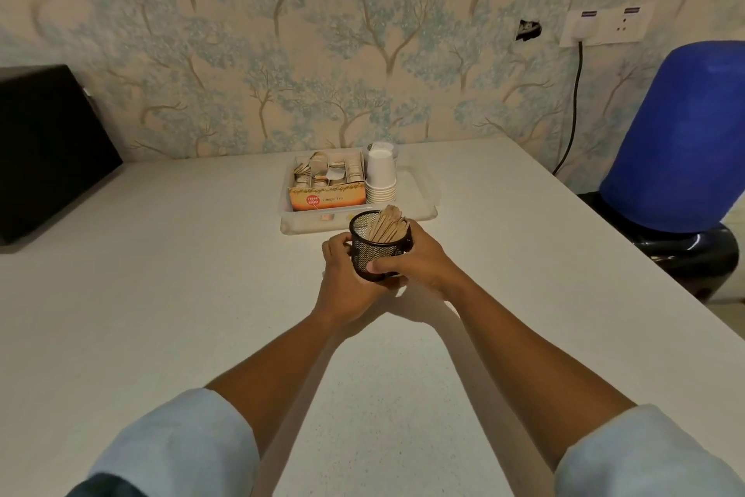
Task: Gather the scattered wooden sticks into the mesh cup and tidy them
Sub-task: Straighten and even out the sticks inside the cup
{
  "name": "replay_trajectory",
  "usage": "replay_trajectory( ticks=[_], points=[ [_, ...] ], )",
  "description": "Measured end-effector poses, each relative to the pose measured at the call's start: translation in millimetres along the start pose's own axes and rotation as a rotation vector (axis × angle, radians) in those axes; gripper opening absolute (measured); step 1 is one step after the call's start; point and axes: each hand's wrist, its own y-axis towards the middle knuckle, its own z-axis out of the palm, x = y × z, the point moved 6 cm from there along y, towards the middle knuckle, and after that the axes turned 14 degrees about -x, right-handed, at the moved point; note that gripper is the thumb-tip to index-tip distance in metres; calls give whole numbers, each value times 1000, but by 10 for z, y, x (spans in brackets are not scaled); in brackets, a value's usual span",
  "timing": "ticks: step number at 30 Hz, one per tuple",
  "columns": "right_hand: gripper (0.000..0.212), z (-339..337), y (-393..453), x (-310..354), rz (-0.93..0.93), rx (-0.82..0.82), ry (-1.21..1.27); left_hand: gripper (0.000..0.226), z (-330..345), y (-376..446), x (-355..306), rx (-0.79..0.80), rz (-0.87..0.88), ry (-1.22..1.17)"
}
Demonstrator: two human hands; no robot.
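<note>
Mesh cup (379, 250) sits just in front of the clear tray (423, 210) on the white table (161, 295), clasped between your hands. Your left hand (342, 275) wraps its left wall; your right hand (419, 258) wraps its right. Wooden sticks (388, 223) stand inside, leaning right, nearer your right hand. No loose sticks show.

We see mesh cup (378, 250): black wire mesh, metal look, matt. Wooden sticks (388, 223) inside: pale raw wood, flat, unvarnished. Table (201, 295): white, smooth, faint speckle, low sheen. Tray (423, 190): clear plastic, slightly glossy. Tea box (327, 196): printed cardboard; sachets inside look like paper. Stacked cups (381, 178): white paper, matt. We note sleeves (181, 440): light blue cloth. Blue bottle (681, 137): plastic, dull; base under it glossy black.
</note>
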Motion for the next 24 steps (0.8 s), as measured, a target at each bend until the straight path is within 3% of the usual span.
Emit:
replay_trajectory(
  ticks=[5, 9, 13, 17, 19, 24],
  points=[
    [80, -46, 25, -42, 30, 102, 65, 100, -37, 0, 11, 163, -1, -154],
    [85, -42, 14, -66, 59, 191, 63, 104, -51, -37, 0, 199, 1, -119],
    [92, -10, -37, -40, 27, 221, 12, 113, -61, -91, -9, 104, 42, -67],
    [103, 34, -104, 23, -40, 185, -84, 105, -58, -167, -88, -6, 51, -37],
    [99, 24, -111, 22, -44, 181, -105, 104, -51, -184, -110, -42, 64, 1],
    [93, -42, -123, -11, 101, 302, -13, 117, -62, -225, -43, -91, 43, 74]
  ],
)
